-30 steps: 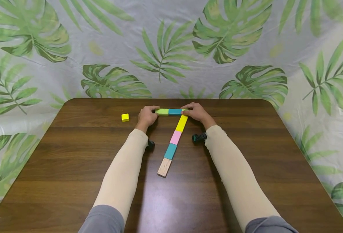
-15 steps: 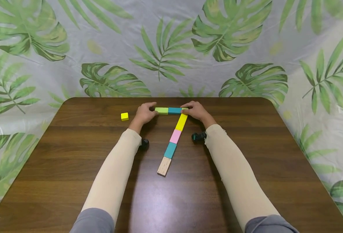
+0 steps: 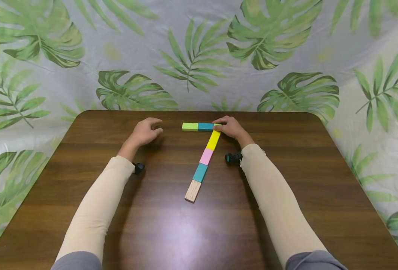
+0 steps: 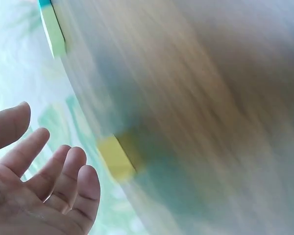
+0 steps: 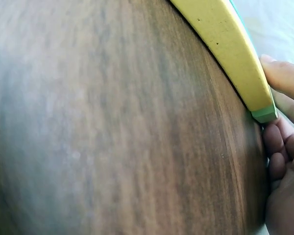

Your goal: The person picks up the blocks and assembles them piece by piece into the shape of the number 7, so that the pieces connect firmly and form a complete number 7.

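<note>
Flat coloured blocks form an angled shape in the head view. Its top row has a lime green block (image 3: 190, 126) and a blue block (image 3: 205, 127), ending at a small green block (image 5: 264, 115). My right hand (image 3: 232, 126) pinches that corner with thumb and fingers. From there a slanting row runs toward me: a yellow block (image 3: 214, 140), a pink block (image 3: 206, 156), a teal block (image 3: 200, 172) and a bare wood block (image 3: 193, 191). My left hand (image 3: 144, 131) is left of the shape, fingers spread and holding nothing. A yellow cube (image 4: 116, 159) lies just beyond its fingertips, hidden in the head view.
The blocks lie on a brown wooden table (image 3: 165, 232), near its far edge. Behind it hangs a leaf-patterned cloth (image 3: 199, 48). Both wrists carry a small black camera, such as the one on the right (image 3: 233, 159).
My left hand has left the lime green block and moved left, now covering the yellow cube in the head view. The right hand stays at the corner; the blocks keep their layout.
</note>
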`<state>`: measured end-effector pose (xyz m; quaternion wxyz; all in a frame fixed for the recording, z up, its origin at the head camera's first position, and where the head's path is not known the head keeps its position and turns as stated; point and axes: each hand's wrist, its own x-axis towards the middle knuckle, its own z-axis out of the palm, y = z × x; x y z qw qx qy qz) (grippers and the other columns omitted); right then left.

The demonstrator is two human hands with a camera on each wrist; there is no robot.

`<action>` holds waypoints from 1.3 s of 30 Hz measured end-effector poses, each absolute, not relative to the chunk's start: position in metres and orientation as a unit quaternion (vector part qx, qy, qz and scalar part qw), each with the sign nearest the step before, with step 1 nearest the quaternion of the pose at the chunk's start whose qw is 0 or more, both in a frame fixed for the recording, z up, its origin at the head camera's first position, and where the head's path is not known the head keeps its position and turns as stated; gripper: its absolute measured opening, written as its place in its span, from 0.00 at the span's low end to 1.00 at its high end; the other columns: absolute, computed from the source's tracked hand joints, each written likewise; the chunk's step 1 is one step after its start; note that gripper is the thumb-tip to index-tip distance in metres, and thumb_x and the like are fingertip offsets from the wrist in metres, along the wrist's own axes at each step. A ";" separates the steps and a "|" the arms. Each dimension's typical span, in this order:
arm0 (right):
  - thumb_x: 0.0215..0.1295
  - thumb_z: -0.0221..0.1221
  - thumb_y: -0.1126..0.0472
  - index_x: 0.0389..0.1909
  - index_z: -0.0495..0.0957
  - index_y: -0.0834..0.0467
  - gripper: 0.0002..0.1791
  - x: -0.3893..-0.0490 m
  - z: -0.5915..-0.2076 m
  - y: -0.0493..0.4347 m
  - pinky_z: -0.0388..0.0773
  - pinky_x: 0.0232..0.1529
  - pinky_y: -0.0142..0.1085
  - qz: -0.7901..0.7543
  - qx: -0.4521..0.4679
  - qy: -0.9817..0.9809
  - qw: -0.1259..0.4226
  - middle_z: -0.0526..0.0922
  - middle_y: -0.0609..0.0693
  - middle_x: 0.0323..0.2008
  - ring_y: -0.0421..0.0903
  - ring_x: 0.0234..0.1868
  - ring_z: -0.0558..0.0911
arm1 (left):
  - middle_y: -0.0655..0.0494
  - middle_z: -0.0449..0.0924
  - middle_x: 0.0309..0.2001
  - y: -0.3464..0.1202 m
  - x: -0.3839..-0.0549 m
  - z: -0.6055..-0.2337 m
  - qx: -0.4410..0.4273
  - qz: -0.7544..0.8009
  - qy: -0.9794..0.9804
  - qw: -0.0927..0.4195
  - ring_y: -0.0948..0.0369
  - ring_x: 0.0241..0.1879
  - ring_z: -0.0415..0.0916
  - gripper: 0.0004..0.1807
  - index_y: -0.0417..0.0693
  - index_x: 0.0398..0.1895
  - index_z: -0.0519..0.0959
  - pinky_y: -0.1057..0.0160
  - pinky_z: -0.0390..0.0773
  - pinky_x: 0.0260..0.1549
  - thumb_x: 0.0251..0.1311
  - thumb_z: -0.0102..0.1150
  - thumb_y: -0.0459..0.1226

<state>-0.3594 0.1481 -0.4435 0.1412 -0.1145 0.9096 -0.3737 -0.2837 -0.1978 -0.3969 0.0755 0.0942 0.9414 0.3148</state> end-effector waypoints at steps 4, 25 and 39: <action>0.71 0.58 0.50 0.64 0.77 0.53 0.24 -0.360 -0.443 0.148 0.68 0.64 0.52 -0.375 -0.115 0.908 0.148 0.69 0.58 0.66 0.57 0.63 0.68 | 0.38 0.65 0.70 -0.222 -0.281 -0.401 0.059 0.318 0.944 0.073 0.43 0.56 0.72 0.27 0.42 0.72 0.67 0.43 0.72 0.54 0.73 0.49 0.41; 0.70 0.58 0.50 0.64 0.77 0.53 0.24 -0.364 -0.437 0.142 0.68 0.64 0.51 -0.374 -0.121 0.908 0.146 0.70 0.58 0.66 0.57 0.64 0.68 | 0.37 0.62 0.73 -0.262 -0.277 -0.409 -0.044 0.385 0.916 0.104 0.42 0.63 0.65 0.27 0.46 0.73 0.66 0.44 0.68 0.61 0.74 0.47 0.43; 0.71 0.57 0.50 0.64 0.77 0.54 0.23 -0.361 -0.443 0.149 0.67 0.67 0.53 -0.368 -0.123 0.910 0.149 0.68 0.59 0.69 0.59 0.68 0.66 | 0.37 0.57 0.75 -0.252 -0.281 -0.415 -0.043 0.396 0.908 0.130 0.48 0.52 0.68 0.29 0.46 0.74 0.64 0.56 0.70 0.48 0.72 0.51 0.43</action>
